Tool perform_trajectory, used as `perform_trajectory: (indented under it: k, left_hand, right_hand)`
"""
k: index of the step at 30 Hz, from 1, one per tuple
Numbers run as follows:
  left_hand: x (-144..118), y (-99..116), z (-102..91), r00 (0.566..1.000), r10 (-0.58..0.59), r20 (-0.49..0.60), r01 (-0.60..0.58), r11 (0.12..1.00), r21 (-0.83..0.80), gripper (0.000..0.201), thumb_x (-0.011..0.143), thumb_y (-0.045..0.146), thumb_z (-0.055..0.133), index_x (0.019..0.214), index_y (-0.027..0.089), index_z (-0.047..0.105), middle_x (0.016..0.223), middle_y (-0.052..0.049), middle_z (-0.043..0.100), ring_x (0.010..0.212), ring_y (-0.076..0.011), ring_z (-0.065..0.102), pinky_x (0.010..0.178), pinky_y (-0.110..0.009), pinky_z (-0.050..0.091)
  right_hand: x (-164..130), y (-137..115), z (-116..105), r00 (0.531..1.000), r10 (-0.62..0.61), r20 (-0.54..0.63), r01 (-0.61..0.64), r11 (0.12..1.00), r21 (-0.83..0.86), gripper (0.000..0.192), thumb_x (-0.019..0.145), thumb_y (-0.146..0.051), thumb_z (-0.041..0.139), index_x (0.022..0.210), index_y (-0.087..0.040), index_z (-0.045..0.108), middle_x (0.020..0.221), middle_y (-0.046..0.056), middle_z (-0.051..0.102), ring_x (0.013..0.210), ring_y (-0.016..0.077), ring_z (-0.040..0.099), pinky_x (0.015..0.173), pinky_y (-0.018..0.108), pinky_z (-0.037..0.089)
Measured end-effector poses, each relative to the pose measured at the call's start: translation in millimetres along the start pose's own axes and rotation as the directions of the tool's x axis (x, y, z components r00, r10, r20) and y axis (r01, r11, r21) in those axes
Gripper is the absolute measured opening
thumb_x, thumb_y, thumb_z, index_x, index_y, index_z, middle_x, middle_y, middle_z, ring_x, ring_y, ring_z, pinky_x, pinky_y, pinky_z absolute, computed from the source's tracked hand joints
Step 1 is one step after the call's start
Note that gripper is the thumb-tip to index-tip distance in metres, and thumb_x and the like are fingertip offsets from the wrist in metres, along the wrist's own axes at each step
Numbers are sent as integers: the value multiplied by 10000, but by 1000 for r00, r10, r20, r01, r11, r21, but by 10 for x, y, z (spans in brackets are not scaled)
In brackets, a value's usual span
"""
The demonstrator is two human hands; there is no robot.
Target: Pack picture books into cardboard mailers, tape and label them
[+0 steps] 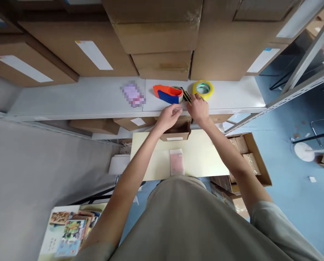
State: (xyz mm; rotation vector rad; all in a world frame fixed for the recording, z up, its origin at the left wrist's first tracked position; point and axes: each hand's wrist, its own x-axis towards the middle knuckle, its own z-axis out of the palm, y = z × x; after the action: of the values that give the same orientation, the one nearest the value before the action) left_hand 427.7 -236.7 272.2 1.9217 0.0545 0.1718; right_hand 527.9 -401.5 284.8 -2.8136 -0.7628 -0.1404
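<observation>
My right hand (199, 108) is closed at the near end of a black and yellow utility knife (186, 95), on the white shelf (96, 98). Beside it, my left hand (170, 116) is at the shelf's front edge with its fingers curled in, and nothing shows in them. Just beyond the left hand lies an orange and blue tape dispenser (167, 95) with a roll in it. A yellow roll of tape (203, 89) sits right behind my right hand. Farther left is a purple and pink item (133, 95), blurred out.
Cardboard boxes (162, 65) line the back of the shelf. Below stands a pale yellow table (151, 156) with an open cardboard bin (176, 136) and a flat pink packet (176, 162). A large carton (263, 174) of small boxes is at the right.
</observation>
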Motion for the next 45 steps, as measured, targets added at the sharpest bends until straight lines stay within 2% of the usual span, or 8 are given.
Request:
perform_trajectory:
  k: [6,11,16,20,23,29,35,45]
  left_hand:
    - [68,117,29,999,34,-6,-34,999,15,287,1052,308,690,1293,176,775,1317,-140,842,1259,-277,795,1115,-424,626]
    - [-387,-11,104,999,-38,10,38,999,-6,371,1066,436,706,1328,182,772,1320,-155,841,1263,-295,798,1147,-456,615]
    - [-1336,-700,257,962,-235,139,242,969,-39,420,1073,493,675,1368,207,762,1385,-141,823,1288,-294,788,1143,-442,617]
    - [-2058,-1519,516,787,-598,152,581,801,148,284,1054,328,659,1267,179,772,1368,-161,822,1300,-308,784,1148,-435,612]
    - [-2440,-1994,786,680,-733,30,679,645,351,305,1040,204,629,1321,169,743,1413,-172,789,1298,-317,774,1182,-461,594]
    - [-2777,-2426,1226,757,-648,-88,591,620,516,567,928,26,589,1470,180,656,1467,-178,665,1368,-328,683,1250,-482,547]
    - [-2867,-2498,1454,785,-611,-105,561,628,539,537,956,105,613,1483,200,647,1441,-181,625,1411,-374,597,1278,-537,522]
    - [-2699,-2367,996,844,-504,182,309,735,604,638,1016,166,537,1652,175,583,1714,-206,528,1650,-400,431,1366,-597,400]
  right_hand:
    - [337,-119,85,991,77,113,-73,996,-45,339,1123,-191,484,1380,-55,658,1370,292,751,1292,369,710,1018,447,593]
    - [67,26,121,992,108,59,-106,993,-46,369,1117,-214,464,1388,-55,656,1327,296,762,1267,374,725,1040,483,605]
    - [-940,495,260,993,69,-92,-60,994,94,517,1169,-435,428,1581,-150,559,1365,228,761,1246,385,753,1006,524,658]
    - [-1977,761,442,999,5,-46,11,939,343,549,1172,-553,459,1612,-238,552,1397,164,765,1172,321,791,998,498,693]
    - [-2622,797,722,992,7,123,-68,866,496,544,1155,-569,524,1568,-224,607,1382,158,782,1016,263,815,905,429,719]
    - [-3374,713,1444,881,6,474,-276,819,503,530,1122,-536,543,1517,-197,647,1359,167,813,1018,270,837,868,413,716]
    - [-3577,543,1736,829,48,557,-343,830,440,559,1052,-450,609,1552,-201,598,1356,139,805,1029,274,832,861,401,690]
    - [-3279,-132,2223,746,54,663,-352,877,325,531,1013,-396,540,1486,-157,575,1414,206,730,1150,344,790,964,436,633]
